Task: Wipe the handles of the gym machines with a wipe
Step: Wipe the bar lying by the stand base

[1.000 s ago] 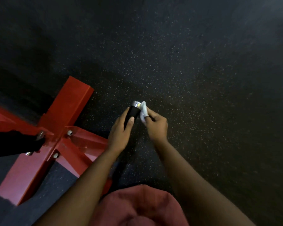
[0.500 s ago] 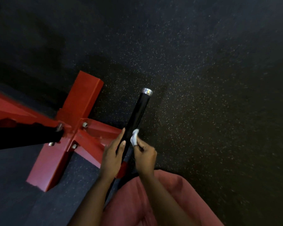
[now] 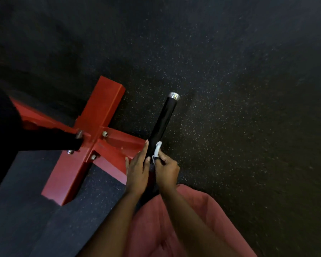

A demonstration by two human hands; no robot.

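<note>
Black cylindrical machine handle w/ chrome end cap (image 3: 161,123) slants up-right above black speckled rubber floor (image 3: 248,89), just right of red steel cross-shaped machine base (image 3: 93,130). Right hand (image 3: 166,167): grip closed, pinching small white wipe (image 3: 157,149) against handle's lower right side. Left hand (image 3: 137,169): grip open, fingers straight along handle's left side, touching it. Pink garment (image 3: 202,219) at btm.

A red cross-shaped steel base (image 3: 98,112), fastened with bolts (image 3: 105,134), is set at the left on a black speckled rubber floor (image 3: 230,71). Pink cloth (image 3: 217,216) is seen at the near edge.
</note>
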